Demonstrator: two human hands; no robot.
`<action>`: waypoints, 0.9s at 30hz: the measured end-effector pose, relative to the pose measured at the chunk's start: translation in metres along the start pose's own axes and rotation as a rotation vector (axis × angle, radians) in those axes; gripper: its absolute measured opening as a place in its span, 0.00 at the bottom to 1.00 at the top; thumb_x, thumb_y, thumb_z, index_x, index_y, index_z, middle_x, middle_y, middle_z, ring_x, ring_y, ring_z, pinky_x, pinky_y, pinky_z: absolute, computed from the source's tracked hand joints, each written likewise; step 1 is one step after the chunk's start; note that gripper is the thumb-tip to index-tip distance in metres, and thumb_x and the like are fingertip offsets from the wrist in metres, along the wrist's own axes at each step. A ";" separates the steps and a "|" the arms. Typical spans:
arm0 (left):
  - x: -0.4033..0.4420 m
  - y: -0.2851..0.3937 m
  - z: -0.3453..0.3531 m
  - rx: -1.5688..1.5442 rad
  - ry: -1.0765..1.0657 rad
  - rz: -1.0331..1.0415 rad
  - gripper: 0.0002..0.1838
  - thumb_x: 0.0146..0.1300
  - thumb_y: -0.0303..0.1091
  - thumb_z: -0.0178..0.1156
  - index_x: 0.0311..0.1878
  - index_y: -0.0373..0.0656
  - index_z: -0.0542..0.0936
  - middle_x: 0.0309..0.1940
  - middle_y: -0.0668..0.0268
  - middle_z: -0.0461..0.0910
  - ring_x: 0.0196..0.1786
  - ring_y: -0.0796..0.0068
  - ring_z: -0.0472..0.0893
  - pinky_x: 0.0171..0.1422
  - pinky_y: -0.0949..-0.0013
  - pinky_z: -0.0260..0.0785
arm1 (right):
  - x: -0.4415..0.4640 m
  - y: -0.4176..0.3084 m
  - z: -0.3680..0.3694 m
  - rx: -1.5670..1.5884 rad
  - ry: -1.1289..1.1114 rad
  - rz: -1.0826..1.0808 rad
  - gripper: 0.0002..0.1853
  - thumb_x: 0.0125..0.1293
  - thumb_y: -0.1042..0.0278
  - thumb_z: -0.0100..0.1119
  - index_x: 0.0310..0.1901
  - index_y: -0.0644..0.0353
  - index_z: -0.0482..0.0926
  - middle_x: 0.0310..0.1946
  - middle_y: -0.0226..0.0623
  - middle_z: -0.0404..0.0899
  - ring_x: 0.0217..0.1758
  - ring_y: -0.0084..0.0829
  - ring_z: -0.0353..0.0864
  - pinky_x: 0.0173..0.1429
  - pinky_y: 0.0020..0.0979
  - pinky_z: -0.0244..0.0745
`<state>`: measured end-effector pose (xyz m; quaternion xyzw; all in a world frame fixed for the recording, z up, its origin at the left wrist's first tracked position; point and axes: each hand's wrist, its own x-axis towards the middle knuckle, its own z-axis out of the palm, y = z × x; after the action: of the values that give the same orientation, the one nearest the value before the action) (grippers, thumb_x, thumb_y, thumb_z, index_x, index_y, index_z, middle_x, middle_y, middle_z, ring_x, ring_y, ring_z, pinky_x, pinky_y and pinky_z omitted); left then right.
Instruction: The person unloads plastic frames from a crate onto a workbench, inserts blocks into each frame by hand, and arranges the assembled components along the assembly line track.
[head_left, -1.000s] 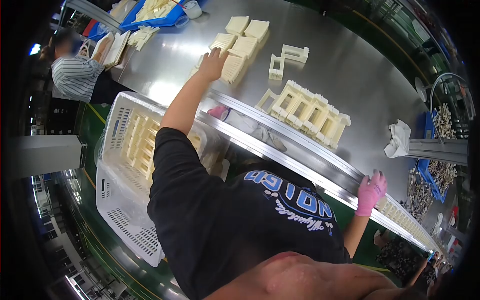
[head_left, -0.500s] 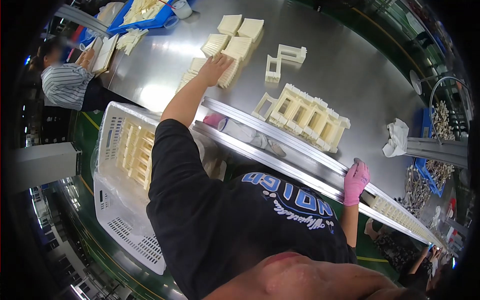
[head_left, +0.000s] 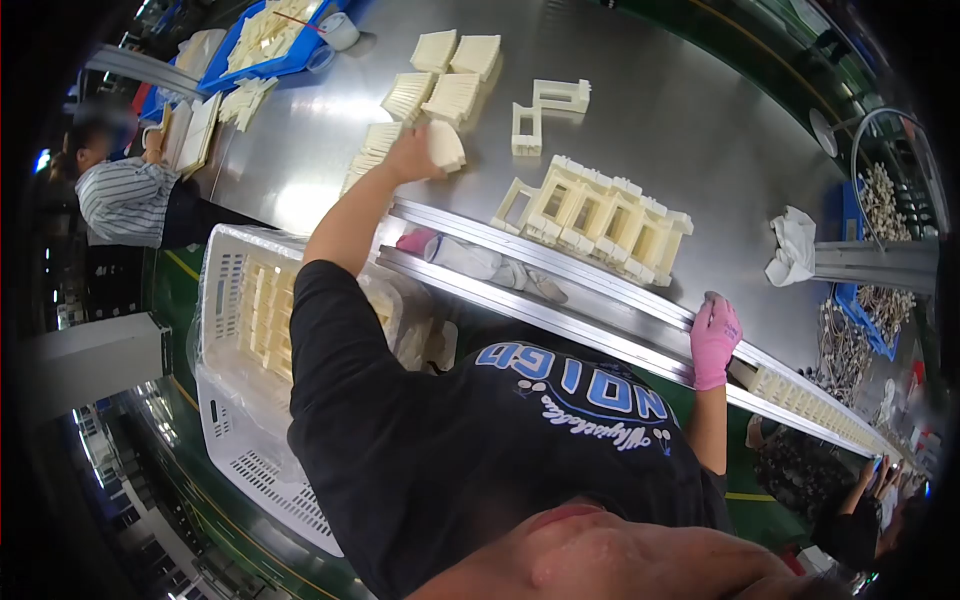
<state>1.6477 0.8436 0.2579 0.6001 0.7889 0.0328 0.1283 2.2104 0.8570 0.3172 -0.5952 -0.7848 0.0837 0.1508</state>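
My bare left hand [head_left: 408, 157] is closed on a stack of cream plastic strips [head_left: 446, 147], its smooth side turned up, over the steel table. More cream stacks [head_left: 408, 96] sit just beyond it, and another stack [head_left: 374, 150] lies to its left. My right hand [head_left: 715, 340], in a pink glove, curls over the metal rail [head_left: 620, 285] along the table's near edge; its fingertips partly show. Between the hands stands a row of cream plastic frames [head_left: 600, 222]. Two separate frames [head_left: 527, 130] lie behind that row.
A pink-and-white glove [head_left: 465, 257] lies in the rail channel. White crates [head_left: 270, 490] with cream parts stand at my left. A blue tray [head_left: 270, 68] and cup [head_left: 339, 32] sit at the far left. One person [head_left: 125, 200] is at left, another [head_left: 850, 510] at right.
My left hand has closed on the cream stack it was resting on and turned it, shifting slightly left. The view has moved a little. My right hand stays on the rail.
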 end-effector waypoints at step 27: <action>-0.037 0.469 0.077 -1.172 -0.905 0.193 0.38 0.51 0.51 0.62 0.62 0.43 0.61 0.55 0.62 0.69 0.56 0.64 0.69 0.50 0.57 0.67 | 0.078 0.040 -0.015 0.526 -0.085 0.169 0.36 0.53 0.52 0.56 0.59 0.66 0.59 0.48 0.56 0.72 0.52 0.46 0.73 0.54 0.36 0.68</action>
<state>2.1152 0.9306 0.2856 0.4548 0.4559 0.2090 0.7360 2.2325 0.9426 0.3293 -0.5950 -0.6893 0.3216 0.2596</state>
